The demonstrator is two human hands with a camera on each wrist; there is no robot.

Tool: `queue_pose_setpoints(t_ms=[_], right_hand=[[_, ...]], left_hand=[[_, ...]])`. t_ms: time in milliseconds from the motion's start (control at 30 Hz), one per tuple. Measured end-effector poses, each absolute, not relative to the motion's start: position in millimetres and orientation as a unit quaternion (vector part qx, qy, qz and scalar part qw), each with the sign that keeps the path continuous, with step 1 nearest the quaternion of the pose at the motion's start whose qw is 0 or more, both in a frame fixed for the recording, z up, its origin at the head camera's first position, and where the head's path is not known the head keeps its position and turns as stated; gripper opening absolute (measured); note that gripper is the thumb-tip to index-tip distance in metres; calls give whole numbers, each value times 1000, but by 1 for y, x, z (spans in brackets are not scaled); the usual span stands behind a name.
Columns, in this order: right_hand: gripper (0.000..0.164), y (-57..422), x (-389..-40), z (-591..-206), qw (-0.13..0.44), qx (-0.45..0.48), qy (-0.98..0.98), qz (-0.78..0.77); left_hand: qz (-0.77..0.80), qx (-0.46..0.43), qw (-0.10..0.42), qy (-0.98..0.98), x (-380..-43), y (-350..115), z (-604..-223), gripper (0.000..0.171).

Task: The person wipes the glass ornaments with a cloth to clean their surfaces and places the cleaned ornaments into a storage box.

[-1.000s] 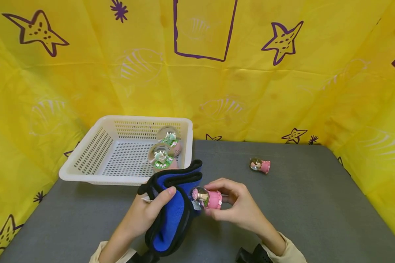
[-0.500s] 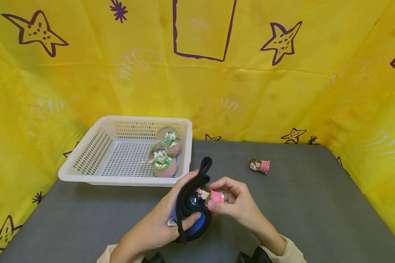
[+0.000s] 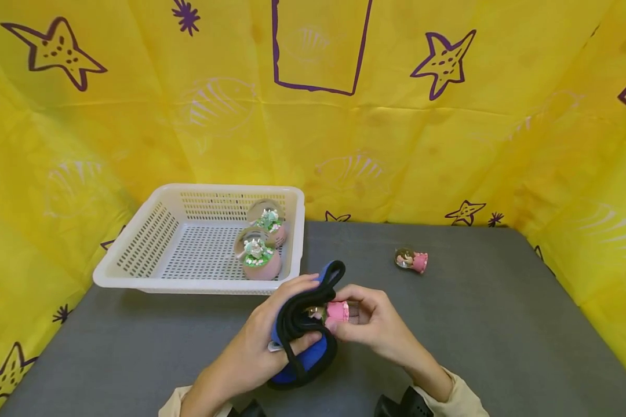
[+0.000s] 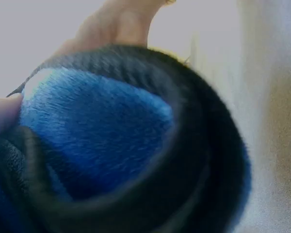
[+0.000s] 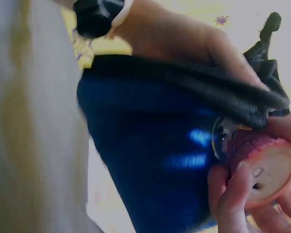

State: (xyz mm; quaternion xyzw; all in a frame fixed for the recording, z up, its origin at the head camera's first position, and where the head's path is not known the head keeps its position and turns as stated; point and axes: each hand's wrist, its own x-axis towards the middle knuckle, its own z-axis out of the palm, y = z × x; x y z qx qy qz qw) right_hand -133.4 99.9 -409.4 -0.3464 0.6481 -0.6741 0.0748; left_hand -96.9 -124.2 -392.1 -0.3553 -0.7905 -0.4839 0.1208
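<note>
My left hand (image 3: 261, 339) grips a blue cloth (image 3: 310, 356) with black edging, folded around the glass end of a small snow globe. That snow globe (image 3: 337, 312) has a pink base, which my right hand (image 3: 371, 315) holds between thumb and fingers. In the right wrist view the underside of the base (image 5: 274, 172) faces the camera, and part of the clear dome shows against the cloth. Blue pile of the cloth (image 4: 97, 131) fills much of the left wrist view. Most of the dome is hidden in the folds.
A white plastic basket (image 3: 135, 278) stands at the back left, holding two larger snow globes (image 3: 261, 266) with pink bases at its right end. Another small pink snow globe (image 3: 412, 261) lies on its side on the grey table (image 3: 480, 301). Yellow printed fabric (image 3: 375, 133) hangs behind.
My left hand has moved right with the cloth and wrapped it around the globe's dome, which was largely visible before. The right hand stays nearly in place, still holding the pink base.
</note>
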Motion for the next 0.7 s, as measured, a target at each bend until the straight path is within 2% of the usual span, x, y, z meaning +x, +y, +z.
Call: queue_pose_setpoints(t_ms=[200,300,400,533,700], right_hand=[[35,102,-135,-409,-49,-415,673,-611],[34,103,-137,-408,-100,-457,659,-590],[33,103,-139,-407,-127,-487,641,-579],[41,103,-138,-406,-120,-480,634,-595],[52,104,-135,-405,-64,-410,662,-625]], left_hand=[[-545,-313,47,-776,-98,-125,-391,59],[-581,-296,13,-758,-99,-126,-391,54],[-599,-287,2,-748,-98,-128,-390,50],[-604,-289,11,-743,-97,-129,-388,51],[-587,-313,38,-745,-96,-129,-387,61]])
